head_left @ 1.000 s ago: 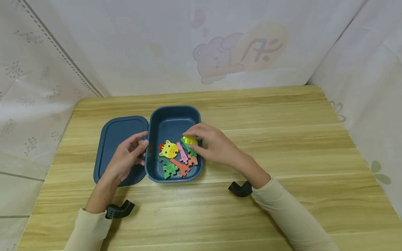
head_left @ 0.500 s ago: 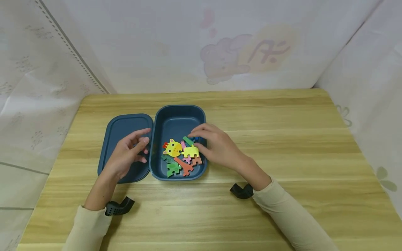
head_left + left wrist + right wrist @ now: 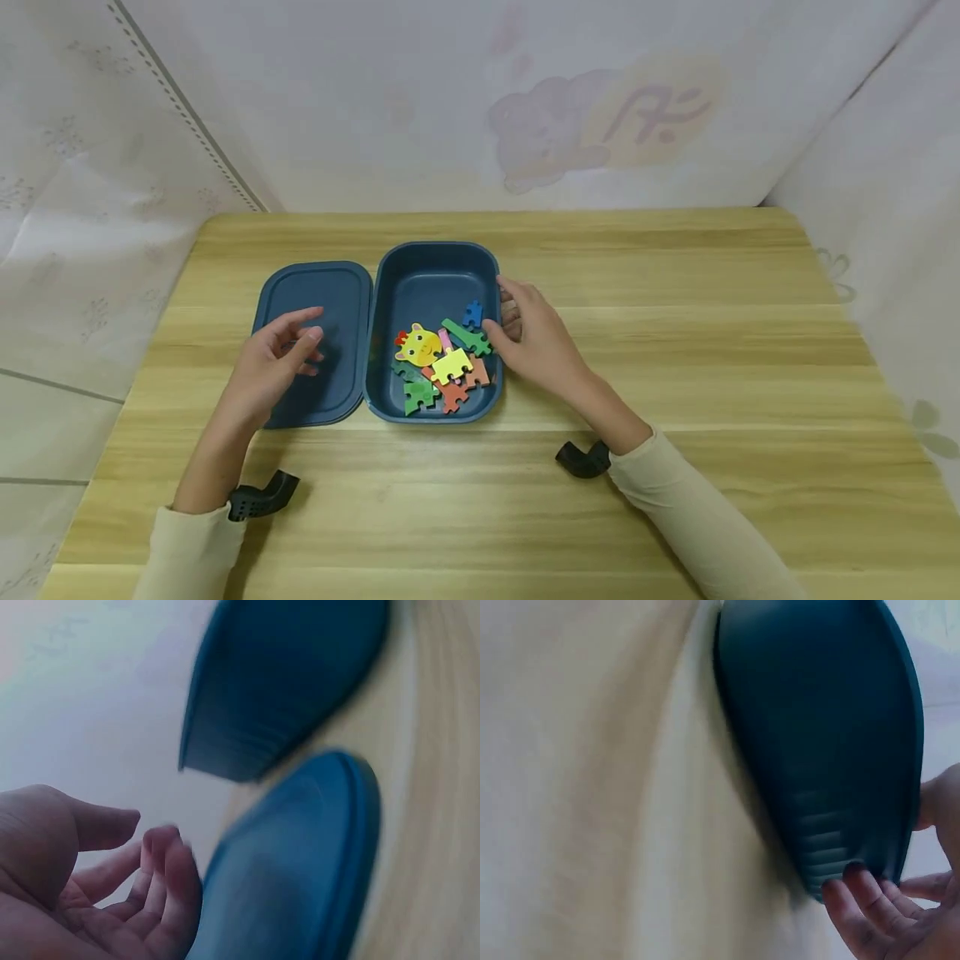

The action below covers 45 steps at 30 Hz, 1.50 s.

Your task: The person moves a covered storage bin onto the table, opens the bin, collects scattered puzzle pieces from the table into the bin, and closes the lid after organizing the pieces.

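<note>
In the head view an open dark blue plastic box [image 3: 442, 283] holds several coloured jigsaw pieces, among them a yellow giraffe-head piece [image 3: 418, 346], a yellow piece [image 3: 452, 367], a green piece [image 3: 468, 336] and a small blue one [image 3: 473, 314]. My right hand [image 3: 540, 337] is at the box's right wall, thumb over the rim and fingers along the outside; in the right wrist view the fingertips [image 3: 862, 877] lie against that wall. Above the matching blue lid [image 3: 330, 292], my left hand [image 3: 262, 367] hovers with loosely bent fingers, holding nothing.
Box and lid lie side by side on a wood-grain table [image 3: 675, 333], the lid on the left. Behind the table hangs a pale curtain [image 3: 375, 108] with a bear print. Each wrist carries a black camera mount [image 3: 262, 497].
My right hand has let go of the yellow piece among the others and moved right to the box's wall. My left hand has drawn away from the box leftward over the lid.
</note>
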{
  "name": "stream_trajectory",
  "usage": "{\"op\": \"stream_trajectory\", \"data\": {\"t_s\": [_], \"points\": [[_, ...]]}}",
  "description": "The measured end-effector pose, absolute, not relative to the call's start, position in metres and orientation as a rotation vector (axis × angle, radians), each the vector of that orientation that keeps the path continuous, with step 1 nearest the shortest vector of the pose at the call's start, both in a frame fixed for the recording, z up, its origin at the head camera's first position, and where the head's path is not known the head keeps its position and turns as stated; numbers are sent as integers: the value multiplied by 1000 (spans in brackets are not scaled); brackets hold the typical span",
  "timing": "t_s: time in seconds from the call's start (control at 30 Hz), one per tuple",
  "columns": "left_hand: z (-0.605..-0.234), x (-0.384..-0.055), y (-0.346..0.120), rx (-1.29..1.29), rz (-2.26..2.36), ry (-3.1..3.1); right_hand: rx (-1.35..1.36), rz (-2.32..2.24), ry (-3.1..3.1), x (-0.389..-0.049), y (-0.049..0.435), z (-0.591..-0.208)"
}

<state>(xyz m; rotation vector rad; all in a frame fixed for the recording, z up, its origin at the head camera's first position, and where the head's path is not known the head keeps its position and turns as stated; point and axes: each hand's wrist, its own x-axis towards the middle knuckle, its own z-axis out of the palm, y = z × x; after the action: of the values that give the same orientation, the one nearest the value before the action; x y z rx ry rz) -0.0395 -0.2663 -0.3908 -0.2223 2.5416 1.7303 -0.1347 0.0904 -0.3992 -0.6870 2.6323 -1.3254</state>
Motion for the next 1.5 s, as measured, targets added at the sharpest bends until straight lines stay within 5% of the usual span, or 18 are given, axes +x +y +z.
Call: {"op": "stream_trajectory", "data": {"t_s": [0.6,1.5], "points": [[-418,-36,-292,-545,1303,3051,-168,-1927,1887,-135,98,-408],[-407,-30,-310,-762,532,3177,-218,-1974,1799,-129,95,-415]]}}
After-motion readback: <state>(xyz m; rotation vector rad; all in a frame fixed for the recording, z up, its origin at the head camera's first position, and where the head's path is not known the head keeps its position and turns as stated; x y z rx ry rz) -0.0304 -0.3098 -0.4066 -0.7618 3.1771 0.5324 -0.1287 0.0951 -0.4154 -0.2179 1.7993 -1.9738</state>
